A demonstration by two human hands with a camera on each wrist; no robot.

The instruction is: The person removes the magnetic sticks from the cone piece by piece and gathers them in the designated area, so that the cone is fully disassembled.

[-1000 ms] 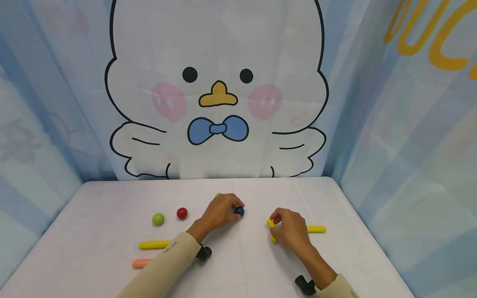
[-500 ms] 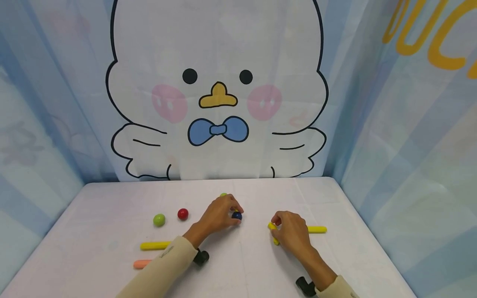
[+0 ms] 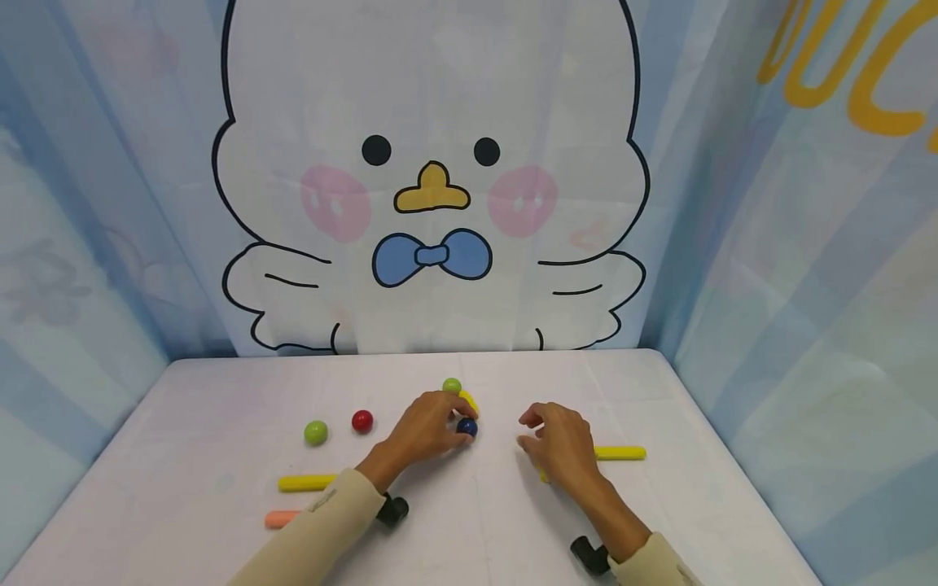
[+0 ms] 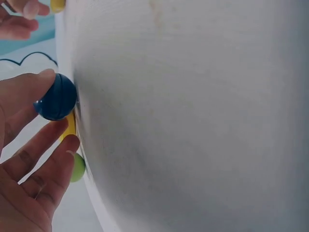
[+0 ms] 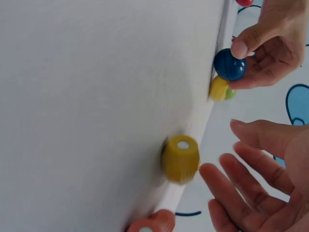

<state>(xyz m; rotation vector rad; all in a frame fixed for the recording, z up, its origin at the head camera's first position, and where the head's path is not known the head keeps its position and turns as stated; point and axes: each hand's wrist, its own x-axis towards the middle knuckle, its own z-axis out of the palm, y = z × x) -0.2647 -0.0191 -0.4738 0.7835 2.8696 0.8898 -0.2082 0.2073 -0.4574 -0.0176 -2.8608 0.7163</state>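
Observation:
My left hand (image 3: 428, 427) pinches a dark blue ball (image 3: 466, 427) between thumb and fingers, low over the white table. Behind that ball a short yellow stick (image 3: 470, 401) runs to a green ball (image 3: 451, 386); in the right wrist view the blue ball seems to touch the stick's end. Across a gap, my right hand (image 3: 563, 443) has its fingers spread with nothing between them. Beneath it lies a yellow stick (image 5: 181, 160) with a silvery dot on its end, partly hidden in the head view. An orange piece (image 5: 152, 223) shows beside it in the right wrist view.
At the left are a loose green ball (image 3: 316, 433) and a red ball (image 3: 362, 421). Nearer me lie a yellow stick (image 3: 306, 483) and an orange stick (image 3: 281, 519), partly behind my left sleeve. Another yellow stick (image 3: 621, 452) lies right of my right hand.
My right hand has released the yellow stick and its fingers have spread. The left hand has drawn slightly nearer with the blue ball, and the far green ball has come into fuller view.

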